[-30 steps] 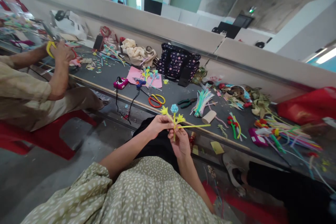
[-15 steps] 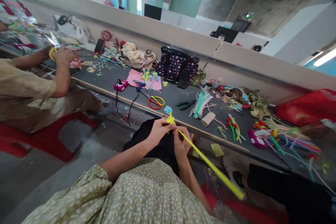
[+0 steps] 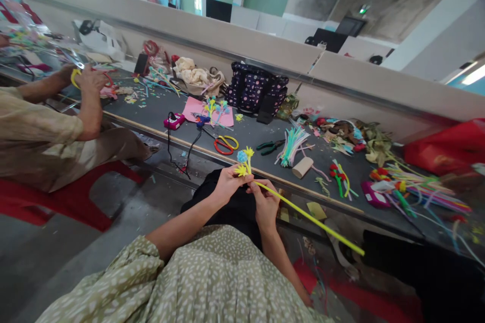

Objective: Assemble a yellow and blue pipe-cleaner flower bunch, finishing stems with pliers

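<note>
My left hand [image 3: 227, 184] pinches the stems of a small pipe-cleaner flower bunch [image 3: 243, 157], two yellow blooms and a blue one, held upright over my lap. My right hand [image 3: 265, 204] grips a long yellow pipe cleaner [image 3: 310, 218] where it meets the bunch. Its free end slants down to the right below the table edge. Both hands touch each other just in front of the dark table [image 3: 246, 136].
On the table lie red-and-yellow scissors [image 3: 225, 144], green pliers [image 3: 270, 148], a bundle of pastel pipe cleaners [image 3: 291, 144], a cardboard roll [image 3: 302, 167], a pink glue gun [image 3: 174, 120] and a dotted bag [image 3: 255, 92]. A co-worker's hands [image 3: 88, 79] work at far left, above a red chair [image 3: 60, 197].
The yellow pipe cleaner swung from level and pointing right to slanting down right, then rose slightly. The flower heads closed into a tighter bunch. My hands stayed together.
</note>
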A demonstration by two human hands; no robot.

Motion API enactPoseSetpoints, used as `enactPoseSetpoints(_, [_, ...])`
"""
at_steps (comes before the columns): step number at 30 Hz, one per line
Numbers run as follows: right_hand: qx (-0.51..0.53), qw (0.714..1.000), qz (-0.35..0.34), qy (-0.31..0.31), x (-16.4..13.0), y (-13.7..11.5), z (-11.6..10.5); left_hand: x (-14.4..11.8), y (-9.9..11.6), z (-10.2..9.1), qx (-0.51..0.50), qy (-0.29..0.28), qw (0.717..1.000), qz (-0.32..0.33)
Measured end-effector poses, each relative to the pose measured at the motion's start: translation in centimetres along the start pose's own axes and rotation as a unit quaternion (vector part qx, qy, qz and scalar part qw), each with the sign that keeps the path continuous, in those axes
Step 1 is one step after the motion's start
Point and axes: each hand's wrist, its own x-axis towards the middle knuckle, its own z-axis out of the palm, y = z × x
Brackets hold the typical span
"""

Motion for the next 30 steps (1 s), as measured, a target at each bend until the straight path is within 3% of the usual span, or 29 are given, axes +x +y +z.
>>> enactPoseSetpoints(6, [0.173, 0.977, 0.118, -0.029, 0.1, 0.2, 0.1, 0.0, -0.1, -0.3, 0.002, -0.028, 1.0, -0.012])
enactPoseSetpoints(10, [0.227, 0.954, 0.191, -0.034, 0.0, 0.4, 0.5, 0.0, -0.5, -0.5, -0.015, -0.037, 0.999, -0.023])
enactPoseSetpoints(16, [0.118, 0.992, 0.018, 0.034, -0.1, 0.0, 1.2, 0.0, -0.8, 0.1, -0.058, -0.011, 0.996, -0.066])
enactPoseSetpoints(19, [0.058, 0.997, -0.022, 0.046, -0.2, -0.1, 1.2, -0.1, -0.8, 0.5, -0.081, -0.008, 0.994, -0.069])
enactPoseSetpoints(30, [0.038, 0.997, 0.063, -0.006, -0.4, 0.5, 0.1, 0.4, -0.5, 0.0, -0.069, 0.069, 0.994, -0.048])
